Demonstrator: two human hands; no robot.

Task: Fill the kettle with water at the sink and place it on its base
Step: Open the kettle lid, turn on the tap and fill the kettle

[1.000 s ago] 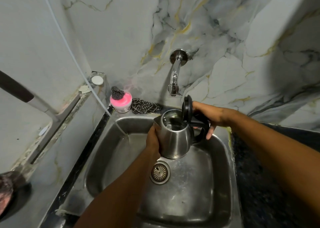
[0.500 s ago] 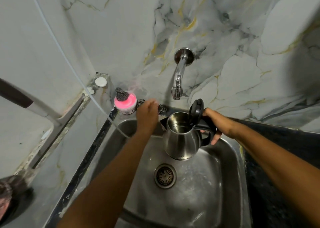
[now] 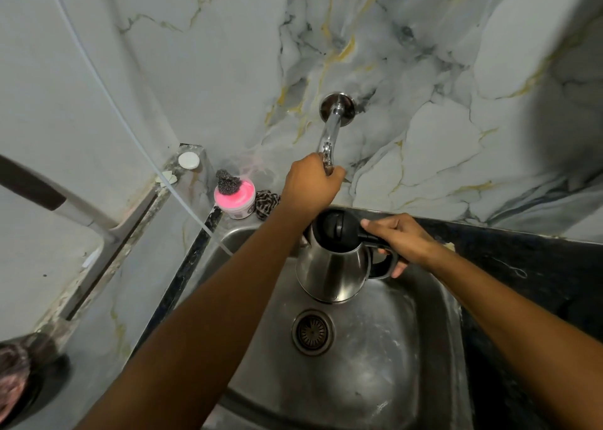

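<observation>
A steel kettle (image 3: 332, 271) with a black lid and handle hangs over the steel sink (image 3: 391, 348), just above the drain. Its lid is down over the opening. My right hand (image 3: 399, 242) grips the black handle. My left hand (image 3: 311, 181) is closed around the lower end of the chrome tap (image 3: 332, 126), which juts from the marble wall above the kettle. I see no water running. The kettle's base is not in view.
A pink tub with a steel scrubber (image 3: 235, 196) and a striped cloth (image 3: 267, 203) sit at the sink's back left corner. A thin white hose (image 3: 130, 129) runs down into the sink. Black countertop (image 3: 522, 266) lies to the right, a dark-handled pan (image 3: 49, 194) to the left.
My left hand left the kettle's body and rose to grasp the tap. The kettle's lid, upright before, has dropped shut. My right hand kept the handle.
</observation>
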